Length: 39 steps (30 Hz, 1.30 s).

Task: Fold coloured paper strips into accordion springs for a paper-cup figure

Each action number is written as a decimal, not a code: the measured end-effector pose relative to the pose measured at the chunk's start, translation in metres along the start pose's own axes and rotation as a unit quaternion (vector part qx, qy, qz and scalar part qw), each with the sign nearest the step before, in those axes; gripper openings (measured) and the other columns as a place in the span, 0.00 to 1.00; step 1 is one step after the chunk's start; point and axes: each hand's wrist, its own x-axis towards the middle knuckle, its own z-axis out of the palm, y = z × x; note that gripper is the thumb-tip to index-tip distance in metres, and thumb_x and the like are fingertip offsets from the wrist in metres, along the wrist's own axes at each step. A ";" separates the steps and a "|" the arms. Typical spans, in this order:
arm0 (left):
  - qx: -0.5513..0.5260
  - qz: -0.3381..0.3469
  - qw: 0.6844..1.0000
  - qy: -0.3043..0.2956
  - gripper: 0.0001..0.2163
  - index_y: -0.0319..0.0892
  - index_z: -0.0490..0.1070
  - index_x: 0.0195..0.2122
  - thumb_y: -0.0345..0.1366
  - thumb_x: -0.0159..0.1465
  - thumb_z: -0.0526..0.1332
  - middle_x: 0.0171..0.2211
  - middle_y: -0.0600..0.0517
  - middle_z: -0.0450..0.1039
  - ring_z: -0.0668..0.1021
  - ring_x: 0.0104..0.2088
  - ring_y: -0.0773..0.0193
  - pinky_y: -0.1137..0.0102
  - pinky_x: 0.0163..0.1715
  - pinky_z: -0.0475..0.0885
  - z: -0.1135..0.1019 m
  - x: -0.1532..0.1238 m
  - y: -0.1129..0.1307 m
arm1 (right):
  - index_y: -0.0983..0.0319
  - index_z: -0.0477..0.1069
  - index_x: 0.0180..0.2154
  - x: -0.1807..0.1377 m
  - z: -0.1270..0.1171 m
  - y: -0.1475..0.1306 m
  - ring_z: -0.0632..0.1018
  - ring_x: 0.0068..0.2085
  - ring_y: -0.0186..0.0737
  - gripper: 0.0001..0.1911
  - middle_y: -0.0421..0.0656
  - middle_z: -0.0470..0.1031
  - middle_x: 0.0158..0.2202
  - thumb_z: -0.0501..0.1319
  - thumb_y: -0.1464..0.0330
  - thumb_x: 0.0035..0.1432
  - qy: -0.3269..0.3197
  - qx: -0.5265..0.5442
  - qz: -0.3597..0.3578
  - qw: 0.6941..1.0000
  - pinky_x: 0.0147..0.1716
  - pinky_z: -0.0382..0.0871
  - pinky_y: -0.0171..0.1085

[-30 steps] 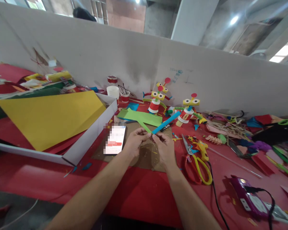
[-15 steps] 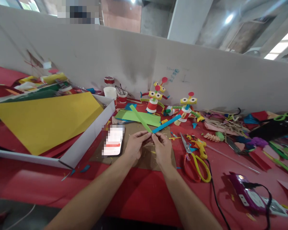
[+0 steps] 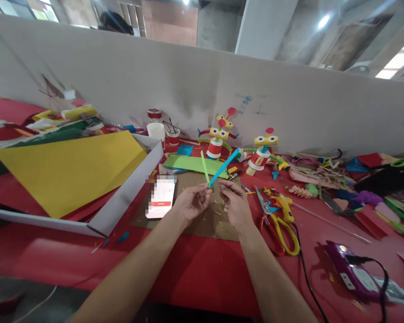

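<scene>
Between the thumb and finger of my left hand [image 3: 195,201] is the joined end of two paper strips. The green paper strip [image 3: 205,167] points up and away, while the blue paper strip [image 3: 224,167] slants up to the right. Just right of that joint, my right hand [image 3: 234,202] is apart from the strips, its fingers loosely curled and holding nothing I can see. Both hands are above a brown cardboard sheet [image 3: 202,228] sprinkled with paper scraps. Behind the strips lies a wider green paper piece [image 3: 188,163].
A lit phone [image 3: 160,197] lies left of my hands. On the right are scissors [image 3: 276,229], a yellow glue gun [image 3: 284,208] with its cord and a purple device [image 3: 352,271]. Paper-cup robot figures [image 3: 260,157] stand at the back. A white box [image 3: 124,190] holds coloured sheets.
My right hand has let go of the strips and moved slightly right. The blue strip has swung more upright, and the green one has turned too, so the two stand closer together.
</scene>
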 end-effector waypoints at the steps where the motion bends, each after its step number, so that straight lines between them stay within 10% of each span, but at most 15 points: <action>1: -0.001 -0.003 1.000 0.001 0.05 0.34 0.70 0.28 0.21 0.58 0.57 0.20 0.49 0.75 0.77 0.21 0.70 0.78 0.23 0.74 0.000 0.000 0.000 | 0.58 0.77 0.29 0.000 0.000 0.000 0.70 0.28 0.30 0.08 0.36 0.74 0.27 0.68 0.67 0.42 -0.020 0.021 0.003 1.000 0.29 0.64 0.31; 14: 0.119 0.070 0.990 -0.017 0.05 0.33 0.74 0.25 0.21 0.54 0.60 0.22 0.49 0.75 0.77 0.23 0.71 0.80 0.25 0.74 0.003 -0.003 -0.006 | 0.57 0.75 0.27 -0.002 0.002 0.004 0.72 0.30 0.29 0.08 0.35 0.75 0.28 0.70 0.69 0.40 -0.089 0.114 0.046 0.988 0.33 0.68 0.30; 39: 0.279 0.241 0.929 -0.022 0.07 0.37 0.74 0.18 0.32 0.41 0.71 0.18 0.52 0.72 0.72 0.21 0.69 0.72 0.25 0.68 0.008 -0.009 -0.011 | 0.59 0.73 0.30 0.010 -0.014 0.001 0.72 0.30 0.36 0.06 0.38 0.73 0.28 0.65 0.64 0.48 -0.129 -0.162 -0.077 0.975 0.33 0.65 0.35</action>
